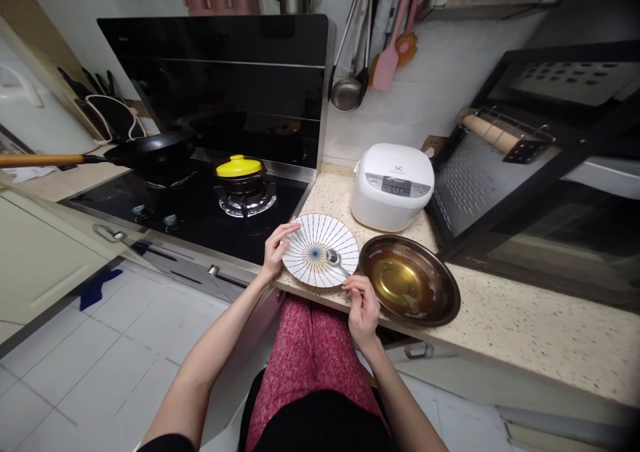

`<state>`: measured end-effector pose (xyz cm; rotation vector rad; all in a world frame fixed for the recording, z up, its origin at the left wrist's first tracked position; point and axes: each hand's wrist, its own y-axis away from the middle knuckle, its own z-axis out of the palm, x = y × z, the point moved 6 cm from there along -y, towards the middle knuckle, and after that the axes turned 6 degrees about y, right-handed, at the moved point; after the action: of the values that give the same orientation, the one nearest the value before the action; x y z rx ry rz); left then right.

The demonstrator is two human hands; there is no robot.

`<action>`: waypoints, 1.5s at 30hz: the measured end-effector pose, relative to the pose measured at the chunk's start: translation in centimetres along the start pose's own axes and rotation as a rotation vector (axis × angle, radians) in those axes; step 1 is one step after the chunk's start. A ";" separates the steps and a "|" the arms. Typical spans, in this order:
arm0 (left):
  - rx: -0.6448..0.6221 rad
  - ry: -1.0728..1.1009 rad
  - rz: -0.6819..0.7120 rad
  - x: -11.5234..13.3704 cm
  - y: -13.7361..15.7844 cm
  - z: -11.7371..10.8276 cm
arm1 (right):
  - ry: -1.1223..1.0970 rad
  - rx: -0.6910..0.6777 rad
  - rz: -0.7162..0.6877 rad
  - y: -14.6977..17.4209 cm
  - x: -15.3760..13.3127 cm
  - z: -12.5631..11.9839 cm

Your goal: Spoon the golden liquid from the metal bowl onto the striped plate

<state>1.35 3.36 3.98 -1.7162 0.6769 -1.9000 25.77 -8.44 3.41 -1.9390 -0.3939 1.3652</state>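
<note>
My left hand (276, 249) grips the left rim of a white plate (315, 229), its thumb and fingers resting over the edge. Dark lines radiate across the plate from a blue centre. Pinched in my right hand (363, 309) is the handle of a metal spoon (333, 258), whose bowl is over the right part of the plate. A large brown metal basin (440, 285) stands close to the plate's right side, with yellowish liquid or a golden sheen at its bottom; I cannot tell which.
Behind the plate stands a white rice cooker (393, 189). On the black gas stove (200, 222) are a small pot with a yellow lid (239, 167) and a dark wok (160, 155), its wooden handle pointing left. Utensils, including a ladle (346, 93), hang on the wall.
</note>
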 end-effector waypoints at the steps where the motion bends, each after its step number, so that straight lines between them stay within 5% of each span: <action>1: -0.001 -0.001 0.000 0.0 0.0 0.0 | -0.012 -0.004 0.012 0.1 0.2 0.1; 13: -0.005 0.005 0.008 0.2 0.1 0.1 | -0.202 0.011 0.173 1.0 0.9 1.0; 25: 0.001 0.002 0.003 -0.1 0.1 0.0 | -0.253 0.045 0.157 0.7 -0.2 0.9; 45: 0.002 0.018 0.008 0.4 -0.1 0.2 | -0.269 0.339 0.172 -1.0 -0.8 -5.8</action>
<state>1.51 3.14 4.33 -1.6951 0.6872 -1.9119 30.85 -10.42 5.72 -1.5442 -0.1099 1.6907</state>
